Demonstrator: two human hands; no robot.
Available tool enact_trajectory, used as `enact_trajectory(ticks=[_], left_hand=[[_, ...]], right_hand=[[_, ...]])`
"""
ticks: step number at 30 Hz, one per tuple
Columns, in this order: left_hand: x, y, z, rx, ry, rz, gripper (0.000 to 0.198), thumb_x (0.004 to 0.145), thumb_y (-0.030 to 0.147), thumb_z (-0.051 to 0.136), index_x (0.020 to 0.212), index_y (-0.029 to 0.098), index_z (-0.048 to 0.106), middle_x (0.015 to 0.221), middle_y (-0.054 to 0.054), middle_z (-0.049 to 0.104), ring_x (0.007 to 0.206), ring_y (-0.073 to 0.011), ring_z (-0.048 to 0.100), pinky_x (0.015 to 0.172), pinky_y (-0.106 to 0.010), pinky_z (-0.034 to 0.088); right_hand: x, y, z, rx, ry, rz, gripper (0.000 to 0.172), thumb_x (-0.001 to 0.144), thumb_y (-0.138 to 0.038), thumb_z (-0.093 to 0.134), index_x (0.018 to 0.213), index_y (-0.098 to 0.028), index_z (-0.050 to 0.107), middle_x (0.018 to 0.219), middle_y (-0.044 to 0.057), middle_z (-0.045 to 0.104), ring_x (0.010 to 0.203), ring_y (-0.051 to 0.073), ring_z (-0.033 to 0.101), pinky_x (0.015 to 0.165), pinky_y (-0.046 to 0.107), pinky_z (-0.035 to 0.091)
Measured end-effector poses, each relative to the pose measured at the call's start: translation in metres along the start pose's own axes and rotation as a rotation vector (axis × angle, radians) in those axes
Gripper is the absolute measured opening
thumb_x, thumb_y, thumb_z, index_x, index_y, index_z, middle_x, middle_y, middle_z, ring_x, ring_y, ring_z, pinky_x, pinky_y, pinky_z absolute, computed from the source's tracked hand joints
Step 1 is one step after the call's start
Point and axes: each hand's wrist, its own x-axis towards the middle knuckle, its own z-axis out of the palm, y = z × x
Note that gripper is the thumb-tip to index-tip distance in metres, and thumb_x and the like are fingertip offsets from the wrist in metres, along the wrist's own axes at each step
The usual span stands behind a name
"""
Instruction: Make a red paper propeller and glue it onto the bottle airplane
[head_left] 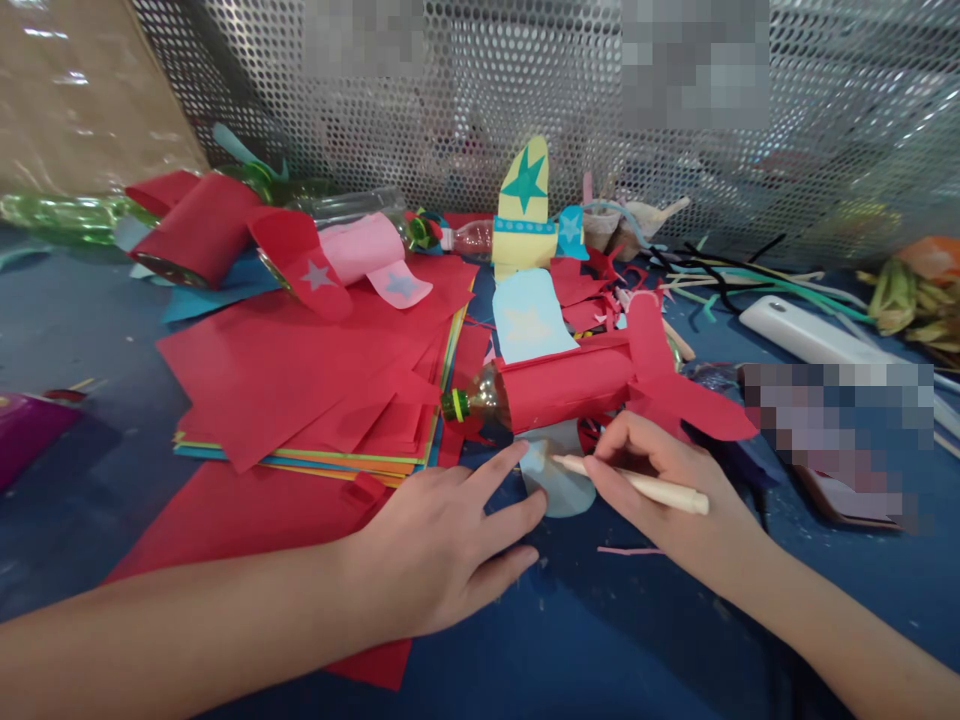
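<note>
My right hand (675, 480) is closed around a cream-coloured marker pen (660, 490), its tip touching a light blue paper wing (566, 490). That wing sticks out from the near side of a plastic bottle (489, 393) wrapped in red paper (566, 388). Fingers spread, my left hand (465, 540) lies with its index fingertip at the wing's left edge. On the bottle's far side stands another light blue wing (532, 315) with a pale star. Red paper fins (697, 400) spread from the bottle's right end, and its green neck points left.
A stack of coloured paper (300, 370), red on top, lies left of the bottle. Several paper-wrapped bottles, including a red one (199, 230), line the back by a perforated metal panel (465, 100). A phone (832, 450) and a white glue gun (810, 335) lie at right.
</note>
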Motion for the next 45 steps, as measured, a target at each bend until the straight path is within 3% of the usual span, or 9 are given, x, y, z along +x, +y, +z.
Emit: enact_trajectory(ticks=[45], left_hand=[[-0.0001,-0.0015,0.0034,0.003,0.011,0.003,0.031,0.093,0.035,0.039,0.112,0.023,0.06,0.132,-0.017,0.05,0.065,-0.0191,0.063,0.055,-0.037,0.053]], right_hand=[[-0.0001,-0.0014,-0.0009,-0.01,0.027,-0.046,0.016,0.085,-0.025,0.05,0.071,-0.022,0.043,0.059,-0.006,0.047,0.047,0.008,0.045,0.043,0.017,0.037]])
